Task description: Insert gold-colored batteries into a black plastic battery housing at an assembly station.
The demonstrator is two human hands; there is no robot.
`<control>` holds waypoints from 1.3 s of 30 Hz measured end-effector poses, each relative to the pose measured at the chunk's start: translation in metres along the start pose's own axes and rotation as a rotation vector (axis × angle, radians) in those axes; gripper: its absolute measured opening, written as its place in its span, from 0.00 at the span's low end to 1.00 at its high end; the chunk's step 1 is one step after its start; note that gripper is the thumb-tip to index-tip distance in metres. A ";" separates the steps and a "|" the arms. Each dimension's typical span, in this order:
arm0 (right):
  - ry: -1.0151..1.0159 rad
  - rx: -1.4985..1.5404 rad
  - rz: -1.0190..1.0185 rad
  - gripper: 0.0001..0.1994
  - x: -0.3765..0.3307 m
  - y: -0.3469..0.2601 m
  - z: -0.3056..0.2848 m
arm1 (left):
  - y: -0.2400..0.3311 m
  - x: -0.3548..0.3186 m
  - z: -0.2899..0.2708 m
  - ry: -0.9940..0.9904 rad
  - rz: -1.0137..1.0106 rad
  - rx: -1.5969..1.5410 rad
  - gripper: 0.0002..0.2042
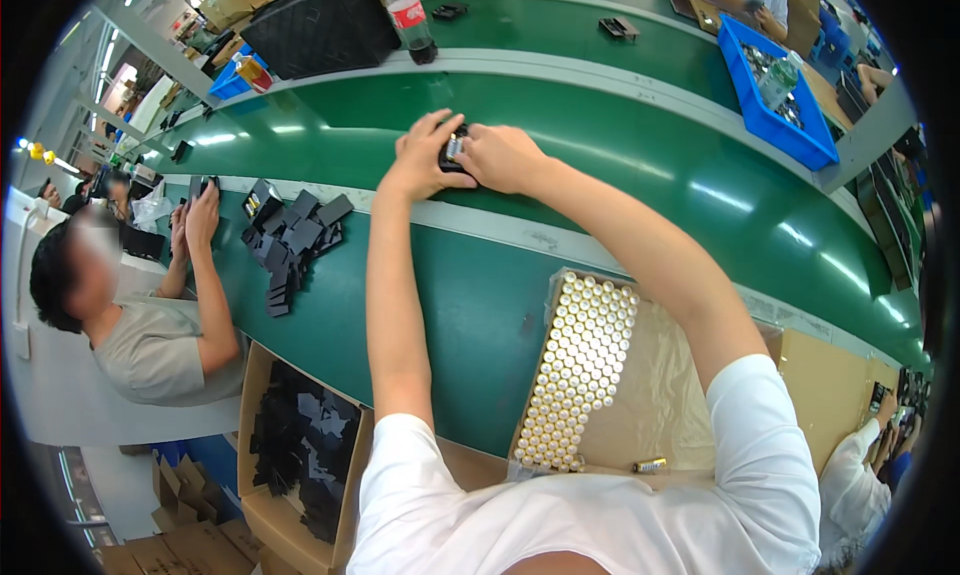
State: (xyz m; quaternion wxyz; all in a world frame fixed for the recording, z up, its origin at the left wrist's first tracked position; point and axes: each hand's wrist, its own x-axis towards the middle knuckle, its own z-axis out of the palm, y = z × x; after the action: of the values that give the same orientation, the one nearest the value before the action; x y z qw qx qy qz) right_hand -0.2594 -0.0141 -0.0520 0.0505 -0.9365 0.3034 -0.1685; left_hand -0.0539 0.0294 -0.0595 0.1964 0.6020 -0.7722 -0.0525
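Both arms reach forward over the green conveyor belt. My left hand point(422, 162) grips the left side of a small black battery case point(447, 159), thumb at its near side and fingers bent round the far side. A silver battery point(455, 146) shows in the case. From the right, my right hand point(503, 159) closes on the same case, its curled fingers at the battery. Those fingers partly hide the case. Closer to me, a box of upright batteries point(580, 365) stands on the green table, its right part bare cardboard; a single battery point(650, 465) lies in it.
Left on the table is a heap of black plastic covers point(295, 240), beside a co-worker point(160, 315) who holds a dark piece. A carton of black pieces point(305, 435) stands below. Beyond the belt are a cola bottle point(410, 20), a black case point(320, 25) and a blue bin point(775, 95).
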 end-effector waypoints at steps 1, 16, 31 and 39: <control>0.018 0.009 0.001 0.16 0.001 -0.004 -0.007 | -0.004 -0.002 -0.001 0.007 0.030 -0.017 0.54; -0.590 0.664 0.415 0.05 -0.363 -0.101 -0.200 | 0.016 0.016 -0.056 0.316 0.082 0.308 0.37; -0.602 0.514 0.475 0.07 -0.384 -0.155 -0.176 | 0.085 0.020 -0.097 0.030 0.114 0.143 0.25; -0.591 0.868 0.703 0.06 -0.356 -0.179 -0.156 | 0.111 0.008 -0.117 -0.082 -0.099 0.162 0.21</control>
State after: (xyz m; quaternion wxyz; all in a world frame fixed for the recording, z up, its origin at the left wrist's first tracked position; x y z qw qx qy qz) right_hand -0.4848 0.3403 0.0287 0.5597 -0.6821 0.4703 0.0162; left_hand -0.1131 0.0700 0.0853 0.1125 0.6507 -0.7506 -0.0243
